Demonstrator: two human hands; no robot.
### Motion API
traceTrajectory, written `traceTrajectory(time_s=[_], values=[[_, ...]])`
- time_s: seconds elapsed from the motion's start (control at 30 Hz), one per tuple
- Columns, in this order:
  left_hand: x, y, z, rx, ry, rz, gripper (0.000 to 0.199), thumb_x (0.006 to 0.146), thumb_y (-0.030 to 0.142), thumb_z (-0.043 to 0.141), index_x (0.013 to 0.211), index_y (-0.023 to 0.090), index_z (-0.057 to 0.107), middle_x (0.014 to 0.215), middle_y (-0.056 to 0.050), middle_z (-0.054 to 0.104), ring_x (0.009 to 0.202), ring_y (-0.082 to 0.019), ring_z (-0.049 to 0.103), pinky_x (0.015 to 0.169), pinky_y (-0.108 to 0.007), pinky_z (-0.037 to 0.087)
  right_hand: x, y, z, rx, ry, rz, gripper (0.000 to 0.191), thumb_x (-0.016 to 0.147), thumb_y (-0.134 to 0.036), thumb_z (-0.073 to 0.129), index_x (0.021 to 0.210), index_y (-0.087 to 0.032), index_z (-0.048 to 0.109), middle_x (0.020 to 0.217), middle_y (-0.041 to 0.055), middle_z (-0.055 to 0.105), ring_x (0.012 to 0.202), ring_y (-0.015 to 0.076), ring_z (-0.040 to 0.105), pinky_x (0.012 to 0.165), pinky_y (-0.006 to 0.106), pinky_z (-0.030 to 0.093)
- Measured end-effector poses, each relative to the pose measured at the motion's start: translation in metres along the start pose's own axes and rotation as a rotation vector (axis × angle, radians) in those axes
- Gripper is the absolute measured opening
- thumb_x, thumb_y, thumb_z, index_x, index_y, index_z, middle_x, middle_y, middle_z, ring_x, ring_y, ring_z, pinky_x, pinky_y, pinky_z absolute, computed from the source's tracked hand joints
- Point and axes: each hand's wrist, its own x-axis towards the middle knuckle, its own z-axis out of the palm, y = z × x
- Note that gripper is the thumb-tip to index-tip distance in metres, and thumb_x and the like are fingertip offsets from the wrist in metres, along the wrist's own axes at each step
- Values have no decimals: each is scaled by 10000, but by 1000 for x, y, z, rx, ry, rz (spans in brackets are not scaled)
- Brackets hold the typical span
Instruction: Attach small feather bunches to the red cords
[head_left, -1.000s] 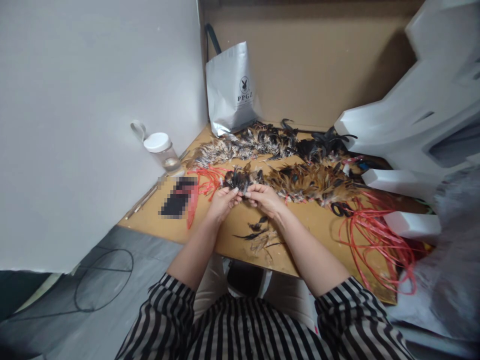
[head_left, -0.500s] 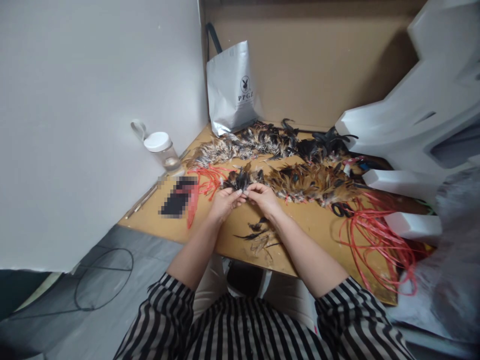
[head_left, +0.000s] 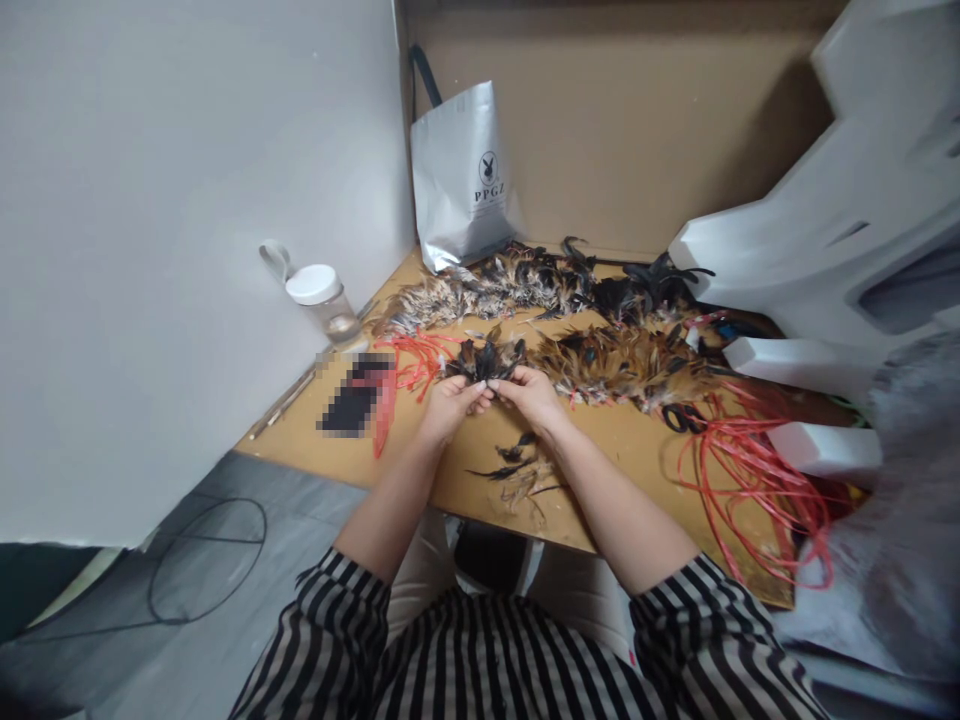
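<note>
Between my hands, over the middle of the table, is a small bunch of dark feathers, its tips fanned away from me. My left hand pinches it from the left, near its base. From the right, my right hand grips the same base with thumb and forefinger, the fingertips of both hands almost touching. A few loose feathers lie on the table nearer to me, below my hands. Just right of my hands stretches a row of brown feather bundles, with bits of red string at their lower ends.
Behind lies another row of feather bundles, before a silver bag. Red plastic string tangles at the right, beside black scissors. More red string, a blurred-out dark item and a lidded jar are at the left.
Both hands keep their pinch at almost the same spot. The held feathers look slightly more fanned out, and the right hand's fingers have shifted a little.
</note>
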Motion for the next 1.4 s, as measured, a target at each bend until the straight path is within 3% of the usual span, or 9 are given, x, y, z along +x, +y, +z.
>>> traceTrajectory(time_s=[0.27, 0.73, 1.13, 1.27, 1.4], values=[[0, -2, 0, 36, -28, -15, 232, 627, 323, 681, 723, 115, 649, 681, -61, 656, 516, -77, 541, 496, -193, 406, 0, -1, 1, 0, 58, 5, 306, 512, -387, 732, 542, -159, 530, 474, -28, 526, 429, 73, 385, 453, 229, 283], [-2, -1, -1, 155, -65, 50, 209, 660, 328, 647, 693, 122, 650, 584, -41, 625, 472, -85, 525, 494, -213, 406, -1, -1, 2, -15, 18, -27, 288, 534, -383, 721, 539, -171, 527, 488, -37, 519, 457, 78, 404, 483, 228, 309], [-4, -1, 0, 174, -79, 69, 212, 669, 332, 641, 694, 121, 648, 574, -36, 625, 465, -87, 530, 490, -216, 407, -1, 2, 2, 120, -41, 52, 296, 525, -380, 728, 554, -174, 518, 503, -24, 544, 470, 97, 472, 481, 233, 345], [-1, -2, -1, 33, -9, 39, 212, 649, 319, 664, 701, 115, 635, 591, -43, 641, 493, -90, 558, 490, -200, 404, -1, 2, 1, -23, -18, -97, 278, 576, -361, 701, 765, -183, 601, 679, 10, 600, 570, 119, 517, 574, 265, 415], [-2, 0, -2, -162, -3, 13, 226, 632, 291, 686, 772, 121, 638, 764, -68, 677, 637, -109, 606, 587, -214, 451, -7, -2, 1, -493, 6, -437, 267, 676, -317, 631, 917, -205, 609, 856, 55, 587, 686, 151, 520, 657, 289, 422]])
